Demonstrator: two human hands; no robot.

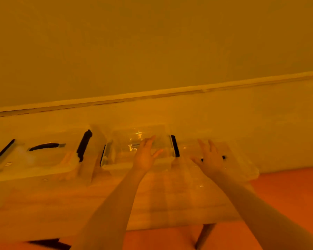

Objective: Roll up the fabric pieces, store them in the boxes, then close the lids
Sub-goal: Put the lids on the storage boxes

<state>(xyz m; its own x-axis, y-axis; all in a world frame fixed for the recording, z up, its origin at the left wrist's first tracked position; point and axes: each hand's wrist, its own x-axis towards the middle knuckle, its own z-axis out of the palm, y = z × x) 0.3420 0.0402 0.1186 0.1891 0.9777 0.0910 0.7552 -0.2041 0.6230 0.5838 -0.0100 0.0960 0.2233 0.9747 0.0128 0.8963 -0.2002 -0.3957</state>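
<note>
Clear plastic box [139, 150] lies under the left hand [145, 156].

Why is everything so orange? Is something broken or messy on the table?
Nothing looks broken or spilled. The orange is only the light or camera tint, and the picture is blurry. The clear boxes stand in a row on the table. The left hand and right hand reach over them, fingers spread.
</note>
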